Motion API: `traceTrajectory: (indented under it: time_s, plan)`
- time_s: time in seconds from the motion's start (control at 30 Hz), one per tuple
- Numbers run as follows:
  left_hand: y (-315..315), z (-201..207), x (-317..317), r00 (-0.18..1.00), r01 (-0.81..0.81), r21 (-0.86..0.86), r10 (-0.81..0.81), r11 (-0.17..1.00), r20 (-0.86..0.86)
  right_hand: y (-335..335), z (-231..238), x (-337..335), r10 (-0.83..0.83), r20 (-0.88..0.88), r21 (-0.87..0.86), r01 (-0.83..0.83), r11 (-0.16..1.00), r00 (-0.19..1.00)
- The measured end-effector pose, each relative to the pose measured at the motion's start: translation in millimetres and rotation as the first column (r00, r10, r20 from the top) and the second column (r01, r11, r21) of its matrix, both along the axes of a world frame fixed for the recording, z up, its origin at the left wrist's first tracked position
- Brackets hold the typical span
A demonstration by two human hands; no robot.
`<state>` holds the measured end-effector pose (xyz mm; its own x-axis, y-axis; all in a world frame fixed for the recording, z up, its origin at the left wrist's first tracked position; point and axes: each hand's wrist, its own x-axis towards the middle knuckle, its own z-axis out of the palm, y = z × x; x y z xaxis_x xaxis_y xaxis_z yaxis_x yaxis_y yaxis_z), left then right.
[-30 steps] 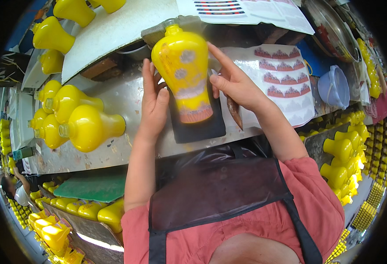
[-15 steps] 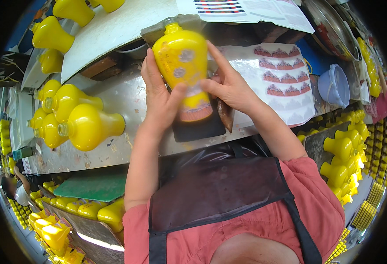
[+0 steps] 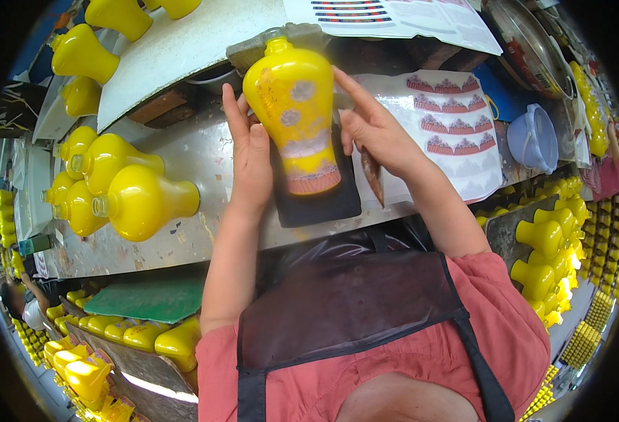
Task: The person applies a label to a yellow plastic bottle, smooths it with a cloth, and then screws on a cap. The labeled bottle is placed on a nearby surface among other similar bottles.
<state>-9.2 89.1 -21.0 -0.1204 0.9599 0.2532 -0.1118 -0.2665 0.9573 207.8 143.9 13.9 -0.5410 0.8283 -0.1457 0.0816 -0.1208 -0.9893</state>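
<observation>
A yellow vase-shaped bottle [image 3: 299,126] lies on its back in front of me, neck away. Greyish flower patches mark its front, and a pink scalloped band [image 3: 314,181] runs round its base. The neck rests at a grey block [image 3: 242,53]; a black pad [image 3: 316,212] lies under the base. At the bottle's left side, my left hand [image 3: 251,165] has its fingers stretched out and thumb raised. My right hand [image 3: 387,144] reaches its index finger to the right shoulder. A brown pointed tool [image 3: 372,179] hangs from its curled fingers, point toward me.
To the right, a sheet of pink scalloped decals [image 3: 457,125] lies near a pale blue bucket [image 3: 533,138]. Several yellow bottles [image 3: 144,200] lie on the metal table [image 3: 182,246] at left. A white board [image 3: 182,42] stands beyond. More bottles fill racks below on both sides.
Both thumbs have lifted off the bottle's front. My right hand has drawn back slightly to the right, and the brown tool has swung with it. The bottle stays in place.
</observation>
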Motion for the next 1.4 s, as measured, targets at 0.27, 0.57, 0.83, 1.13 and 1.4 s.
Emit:
traceTrajectory:
  time_s: [0.27,0.57,0.83,1.13,1.4]
  plan:
    - [-3,6,7,0.988,-0.051,0.021,0.053,0.998,-0.144,-5,2,-5,-0.025,0.050,0.053,0.022,0.998,0.998]
    - [-2,-9,0,0.980,-0.045,-0.069,0.031,0.997,-0.198,-10,7,-12,-0.082,0.097,0.153,0.067,0.986,0.992]
    - [-3,-2,4,0.982,-0.078,-0.052,0.068,0.996,-0.175,-8,11,-10,-0.097,0.061,0.081,0.092,0.992,0.993]
    - [6,15,-7,0.745,-0.165,0.254,0.289,0.953,-0.601,6,35,-15,-0.200,0.105,0.344,0.153,0.927,0.974]
    - [7,27,5,0.592,-0.185,0.261,0.319,0.948,-0.740,14,34,-34,-0.257,0.218,0.436,0.142,0.889,0.941]
